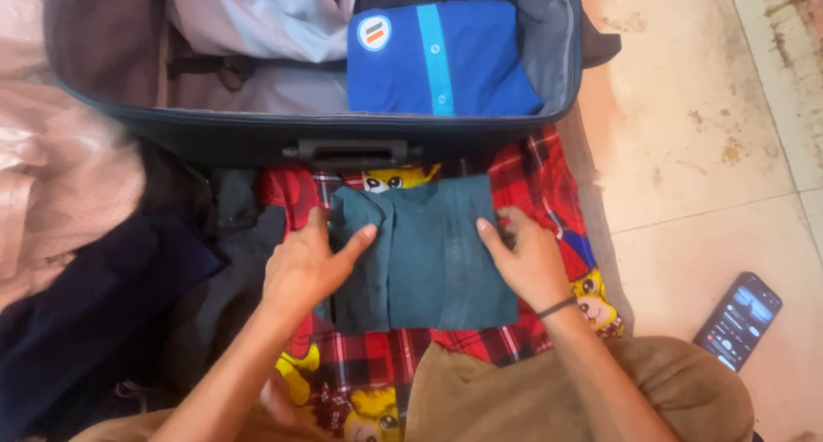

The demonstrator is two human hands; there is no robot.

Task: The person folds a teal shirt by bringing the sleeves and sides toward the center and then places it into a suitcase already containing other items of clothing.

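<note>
Shirt (429, 253) folded, long axis toward suitcase (257, 138); left hand (304, 266), right hand (527, 258) flat, open.

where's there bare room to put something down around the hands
Bare tiled floor right of the suitcase, above the phone. Crowded: clothes pile on the left, and both hands on the folded teal shirt.

Domestic room, floor level: open suitcase (257, 133) packed with folded clothes at far side, patterned blanket (531, 176) on tiled floor (703, 133), loose garments (60, 185) left.
</note>
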